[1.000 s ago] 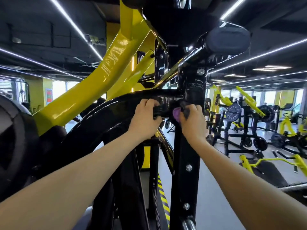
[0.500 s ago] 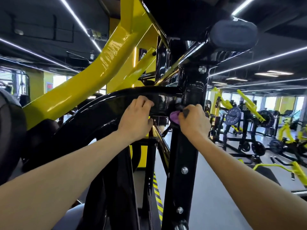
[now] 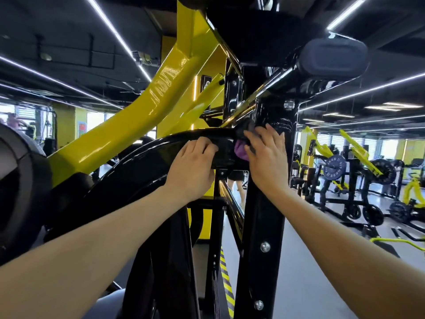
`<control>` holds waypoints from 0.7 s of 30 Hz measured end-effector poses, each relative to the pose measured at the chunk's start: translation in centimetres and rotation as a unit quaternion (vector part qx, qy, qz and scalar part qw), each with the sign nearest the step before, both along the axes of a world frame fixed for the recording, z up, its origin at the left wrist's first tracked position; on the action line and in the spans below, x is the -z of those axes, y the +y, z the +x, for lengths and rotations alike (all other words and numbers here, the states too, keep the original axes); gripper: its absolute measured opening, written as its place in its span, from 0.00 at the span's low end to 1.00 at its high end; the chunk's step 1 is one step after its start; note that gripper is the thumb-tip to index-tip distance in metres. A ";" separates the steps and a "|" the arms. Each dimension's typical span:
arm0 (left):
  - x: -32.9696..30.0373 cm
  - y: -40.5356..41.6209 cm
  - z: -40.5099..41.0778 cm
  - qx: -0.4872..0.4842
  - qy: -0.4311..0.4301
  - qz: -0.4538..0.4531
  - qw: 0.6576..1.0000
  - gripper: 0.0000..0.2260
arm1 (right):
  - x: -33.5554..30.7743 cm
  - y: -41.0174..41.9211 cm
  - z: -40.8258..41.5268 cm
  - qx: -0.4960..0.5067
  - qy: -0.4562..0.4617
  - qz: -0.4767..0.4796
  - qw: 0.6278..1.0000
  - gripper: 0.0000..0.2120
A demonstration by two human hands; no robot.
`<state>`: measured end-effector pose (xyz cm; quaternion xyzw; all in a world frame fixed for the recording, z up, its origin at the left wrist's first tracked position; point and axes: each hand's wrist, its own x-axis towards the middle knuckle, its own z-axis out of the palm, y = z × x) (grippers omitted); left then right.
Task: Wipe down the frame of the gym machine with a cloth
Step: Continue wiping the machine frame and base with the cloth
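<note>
**Me:** Head view has me right at the joint where the curved black arm (image 3: 147, 166) meets the black upright post (image 3: 259, 226). My right hand (image 3: 268, 160) presses the purple cloth (image 3: 240, 151) into that corner, fingers spread fairly flat over it, so only a small fold of cloth shows at my fingertips. My left hand (image 3: 192, 166) is curled over the top of the curved arm just beside it, gripping to brace me.

**Spotter:** What worries you from there?

**Me:** Mostly the cloth. So little of it pokes out that I judge it could bunch into the crevice, and then I'd be rubbing paint with bare fingers and leaving smears instead of lifting them. The post above my hand already shows pale streaks.

**Spotter:** And the machine itself?

**Me:** That curved arm looks like a moving lever. If I lean on my left hand and it swings, my right fingers are sitting at the junction, a likely pinch point. I can't tell whether it's locked.

**Spotter:** Anything overhead?

**Me:** The grey pad (image 3: 333, 58) and the yellow beam (image 3: 142, 107) hang close above. Straightening up carelessly, I could knock my head.

**Spotter:** Footing?

**Me:** Can't see my feet, so I won't guess.
</note>
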<state>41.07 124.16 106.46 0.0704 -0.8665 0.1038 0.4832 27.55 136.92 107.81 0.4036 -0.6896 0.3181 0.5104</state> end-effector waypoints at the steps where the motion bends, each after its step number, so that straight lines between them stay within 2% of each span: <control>1: -0.1 -0.3 0.1 -0.001 0.002 0.002 1.000 0.21 | -0.4 -0.7 -0.6 0.002 0.012 0.013 1.000 0.17; 4: -0.4 -1.1 0.2 -0.004 0.009 0.004 1.000 0.20 | -3.1 -2.1 -1.6 0.049 0.062 0.052 0.995 0.19; 7: -0.4 -1.3 0.0 -0.004 0.019 0.004 1.000 0.20 | -4.8 -2.4 -1.9 0.051 0.058 0.064 0.995 0.19; 10: 0.0 -1.3 0.1 -0.006 0.013 0.005 1.000 0.20 | 0.4 -1.0 -2.0 0.027 0.031 0.029 0.999 0.23; 13: 0.4 -1.6 0.5 -0.008 0.014 0.003 1.000 0.20 | 5.4 0.2 -2.4 0.064 0.042 0.072 0.994 0.27; 18: 0.7 -2.2 0.8 -0.020 0.014 0.004 1.000 0.20 | -2.6 -1.9 -2.1 0.039 0.033 0.028 0.998 0.25; 21: 1.1 -2.4 1.1 -0.024 0.021 0.005 0.999 0.20 | -0.7 -1.4 -2.3 0.038 0.035 0.025 0.998 0.25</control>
